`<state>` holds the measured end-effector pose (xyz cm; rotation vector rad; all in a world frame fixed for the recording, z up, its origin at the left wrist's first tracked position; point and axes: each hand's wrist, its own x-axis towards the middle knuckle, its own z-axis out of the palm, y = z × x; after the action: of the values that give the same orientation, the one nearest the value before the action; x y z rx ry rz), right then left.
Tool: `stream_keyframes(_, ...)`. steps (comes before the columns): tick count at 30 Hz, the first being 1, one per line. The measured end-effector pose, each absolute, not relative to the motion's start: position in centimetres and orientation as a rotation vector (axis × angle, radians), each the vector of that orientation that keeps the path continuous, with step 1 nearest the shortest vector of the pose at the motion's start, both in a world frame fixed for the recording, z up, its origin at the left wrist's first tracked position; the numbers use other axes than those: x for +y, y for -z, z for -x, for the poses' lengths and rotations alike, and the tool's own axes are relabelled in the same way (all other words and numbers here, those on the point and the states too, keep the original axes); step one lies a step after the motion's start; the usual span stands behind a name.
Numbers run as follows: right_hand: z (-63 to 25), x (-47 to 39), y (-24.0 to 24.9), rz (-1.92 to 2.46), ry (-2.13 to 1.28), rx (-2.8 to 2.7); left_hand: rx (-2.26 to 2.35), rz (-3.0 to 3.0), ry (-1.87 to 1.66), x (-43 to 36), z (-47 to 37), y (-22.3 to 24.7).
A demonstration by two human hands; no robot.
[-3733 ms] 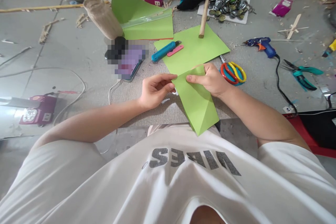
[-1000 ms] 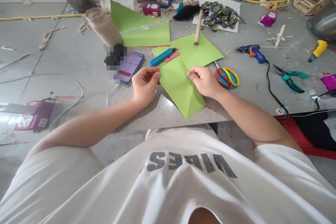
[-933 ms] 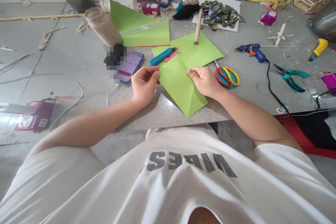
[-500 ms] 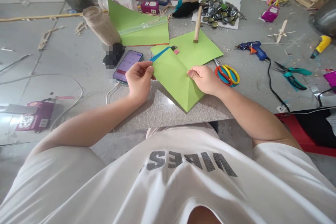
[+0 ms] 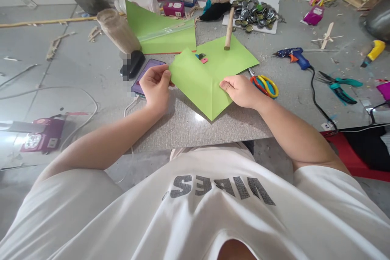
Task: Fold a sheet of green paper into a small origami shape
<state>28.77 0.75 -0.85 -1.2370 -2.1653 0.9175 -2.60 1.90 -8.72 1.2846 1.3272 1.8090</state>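
A creased piece of green paper [image 5: 195, 83] is held up over the table's near edge, its lower corner pointing at me. My left hand [image 5: 155, 87] pinches its left corner between thumb and fingers. On the right edge my right hand [image 5: 239, 90] grips it, thumb on top. Behind it lies a second green sheet [image 5: 239, 55] with a wooden stick [image 5: 229, 30] resting on it. A small pink and dark object [image 5: 203, 60] shows just past the held paper's top edge. The phone [image 5: 148, 74] is partly hidden by my left hand.
Scissors [image 5: 268, 86] with red and yellow handles lie beside my right hand. Farther right are a blue glue gun [image 5: 294, 57] and teal pliers [image 5: 341, 87]. Bottle caps [image 5: 252, 14] are heaped at the back. A brown jar [image 5: 118, 30] stands behind the phone.
Both hands stay on the green paper. It has opened out flatter and shifted left, with my left hand moving left over the phone. The blue strip behind it is now mostly hidden.
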Motion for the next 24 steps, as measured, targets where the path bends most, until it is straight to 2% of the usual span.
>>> stream_keyframes(5,-29.0,0.7,0.8,1.227,-0.878,-2.145,1.300,-1.243,-1.815,2.6,3.2,9.4)
stream_keyframes(9,-29.2,0.8,0.8,1.215,-0.991,-2.065,1.318,-1.253,-1.886,3.5,3.5,10.3)
stream_keyframes(14,-29.4,0.6,0.5,1.258,-0.825,-2.066,1.377,-1.205,-1.905,4.5,3.5,10.7)
stream_keyframes(17,-29.5,0.4,0.2,1.235,-0.867,-2.084,1.363,-1.143,-1.934,4.6,3.3,10.4)
stream_keyframes(21,-29.7,0.4,-0.1,1.166,-0.983,-2.054,1.331,-1.059,-1.859,4.1,3.1,9.9)
stream_keyframes(24,-29.7,0.6,0.0,1.130,-0.933,-1.946,1.317,-1.099,-1.772,3.6,2.8,9.6)
